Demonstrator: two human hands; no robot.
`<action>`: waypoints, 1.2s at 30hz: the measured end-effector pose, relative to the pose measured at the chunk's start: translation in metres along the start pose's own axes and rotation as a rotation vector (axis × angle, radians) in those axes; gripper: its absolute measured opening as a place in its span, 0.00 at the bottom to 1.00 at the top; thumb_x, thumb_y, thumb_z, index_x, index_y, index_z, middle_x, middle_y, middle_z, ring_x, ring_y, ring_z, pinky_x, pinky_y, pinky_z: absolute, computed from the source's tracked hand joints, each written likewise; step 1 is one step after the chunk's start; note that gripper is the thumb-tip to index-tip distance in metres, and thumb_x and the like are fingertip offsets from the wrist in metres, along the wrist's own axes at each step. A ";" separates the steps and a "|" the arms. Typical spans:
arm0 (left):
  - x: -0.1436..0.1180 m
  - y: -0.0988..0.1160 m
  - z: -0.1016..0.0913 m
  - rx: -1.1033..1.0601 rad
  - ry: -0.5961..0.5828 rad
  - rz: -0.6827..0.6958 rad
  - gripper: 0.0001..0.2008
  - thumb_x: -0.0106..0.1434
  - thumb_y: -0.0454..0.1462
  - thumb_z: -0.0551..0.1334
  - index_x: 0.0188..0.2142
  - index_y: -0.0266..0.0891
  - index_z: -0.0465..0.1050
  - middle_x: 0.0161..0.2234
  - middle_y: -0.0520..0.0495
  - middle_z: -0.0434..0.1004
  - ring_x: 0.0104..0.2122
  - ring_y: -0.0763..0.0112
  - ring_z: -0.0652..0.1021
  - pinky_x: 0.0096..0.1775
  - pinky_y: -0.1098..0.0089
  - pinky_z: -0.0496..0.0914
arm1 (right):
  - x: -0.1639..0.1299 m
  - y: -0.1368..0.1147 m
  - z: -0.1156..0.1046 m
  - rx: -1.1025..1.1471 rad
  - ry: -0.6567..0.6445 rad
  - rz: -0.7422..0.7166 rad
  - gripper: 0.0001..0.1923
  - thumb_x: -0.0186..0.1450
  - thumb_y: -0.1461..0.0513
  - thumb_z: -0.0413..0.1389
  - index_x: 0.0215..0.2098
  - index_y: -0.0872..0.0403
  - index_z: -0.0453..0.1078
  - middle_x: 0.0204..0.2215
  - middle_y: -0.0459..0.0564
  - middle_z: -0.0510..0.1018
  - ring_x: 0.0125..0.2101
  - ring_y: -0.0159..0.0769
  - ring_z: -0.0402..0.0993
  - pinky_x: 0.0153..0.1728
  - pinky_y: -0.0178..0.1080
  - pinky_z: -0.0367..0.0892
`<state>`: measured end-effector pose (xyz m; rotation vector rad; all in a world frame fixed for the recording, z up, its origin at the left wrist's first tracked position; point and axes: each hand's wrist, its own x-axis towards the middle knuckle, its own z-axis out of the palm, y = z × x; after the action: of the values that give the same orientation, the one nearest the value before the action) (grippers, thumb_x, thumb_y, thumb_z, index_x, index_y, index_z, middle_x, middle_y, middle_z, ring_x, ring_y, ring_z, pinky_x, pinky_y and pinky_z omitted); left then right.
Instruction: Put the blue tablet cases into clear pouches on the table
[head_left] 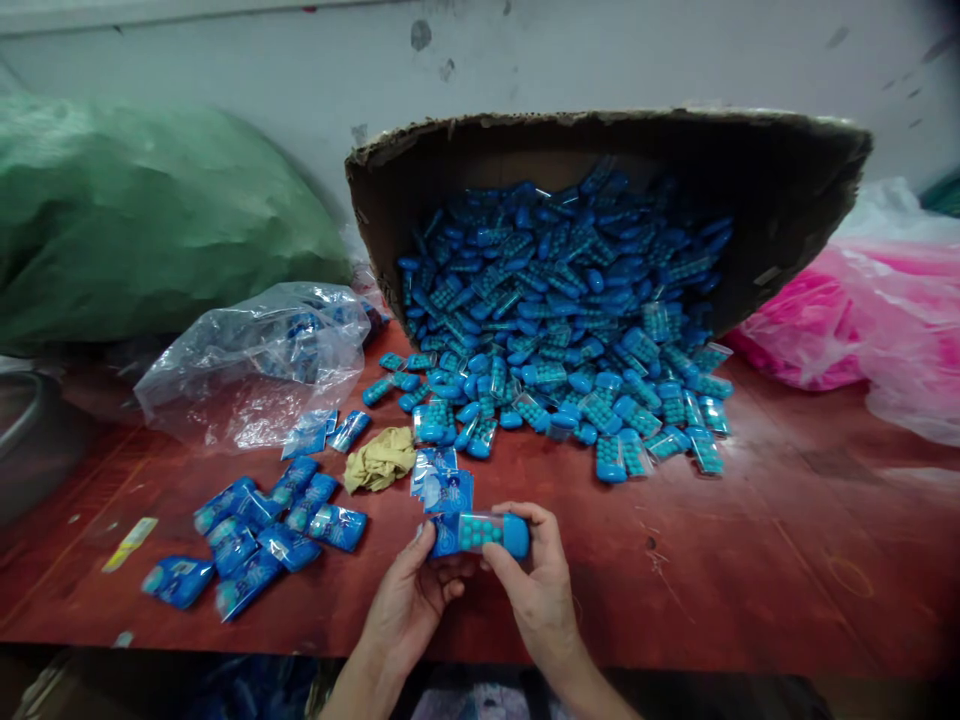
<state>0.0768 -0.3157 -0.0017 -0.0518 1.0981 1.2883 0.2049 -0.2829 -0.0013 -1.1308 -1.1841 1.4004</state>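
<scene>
Near the front edge of the red-brown table (750, 560), held between both hands: a small clear case (484, 533) with a solid blue cap at its right end and rows of teal beads showing through the wall. Left hand (409, 600) pinching the left end, where a blue printed sleeve (444, 535) covers the case; right hand (536, 585) wrapped over the capped end, thumb beneath. Hard to tell how far the sleeve reaches along the case.

Just behind, flat on the table, a short stack of blue sleeves (442, 485). Left of that, a crumpled tan cloth (381, 460), then a cluster of sleeved packets (255, 545) and a clear plastic bag (255, 365) with more blue inside, contents blurred by the film. Further back, a tipped cardboard box (787, 190) spilling a heap of blue cases (555, 330); deep interior too dark to read. Green sack (150, 220) cut off at the left edge, pink bag (885, 310) cut off at the right. Forearms cropped by the bottom edge.
</scene>
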 end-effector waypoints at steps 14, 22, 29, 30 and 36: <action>0.002 -0.001 0.002 -0.024 0.029 0.044 0.09 0.56 0.38 0.58 0.27 0.33 0.71 0.23 0.42 0.78 0.24 0.67 0.77 0.22 0.73 0.68 | -0.003 0.014 0.002 -0.021 0.065 -0.048 0.16 0.54 0.64 0.56 0.41 0.52 0.61 0.39 0.49 0.70 0.37 0.36 0.70 0.36 0.38 0.68; 0.003 -0.004 0.002 -0.072 0.043 0.084 0.06 0.55 0.36 0.60 0.27 0.34 0.71 0.22 0.46 0.77 0.21 0.70 0.76 0.22 0.72 0.70 | -0.005 0.013 0.004 -0.087 0.113 -0.124 0.14 0.54 0.65 0.57 0.38 0.53 0.60 0.37 0.49 0.70 0.38 0.36 0.69 0.40 0.40 0.66; 0.002 -0.003 0.002 -0.064 0.024 0.125 0.06 0.53 0.37 0.61 0.28 0.35 0.70 0.24 0.47 0.78 0.25 0.67 0.77 0.26 0.69 0.71 | -0.010 0.013 0.003 -0.151 0.071 -0.084 0.14 0.53 0.65 0.58 0.37 0.52 0.62 0.36 0.48 0.72 0.37 0.37 0.70 0.39 0.38 0.66; 0.001 -0.002 0.002 -0.055 0.014 0.142 0.06 0.53 0.37 0.61 0.28 0.36 0.70 0.24 0.48 0.78 0.25 0.67 0.77 0.27 0.68 0.72 | -0.010 0.013 0.002 -0.155 0.068 -0.065 0.14 0.52 0.65 0.58 0.37 0.52 0.62 0.35 0.48 0.72 0.37 0.37 0.70 0.38 0.38 0.66; -0.004 0.006 0.003 0.048 -0.044 0.255 0.04 0.53 0.36 0.61 0.27 0.36 0.70 0.23 0.50 0.76 0.25 0.71 0.76 0.33 0.68 0.71 | -0.013 0.011 0.001 -0.110 0.048 0.026 0.15 0.53 0.62 0.58 0.37 0.53 0.62 0.32 0.47 0.72 0.30 0.34 0.70 0.31 0.35 0.68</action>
<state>0.0751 -0.3146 0.0057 0.1568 1.1235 1.4817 0.2042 -0.2968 -0.0109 -1.2537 -1.2288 1.3337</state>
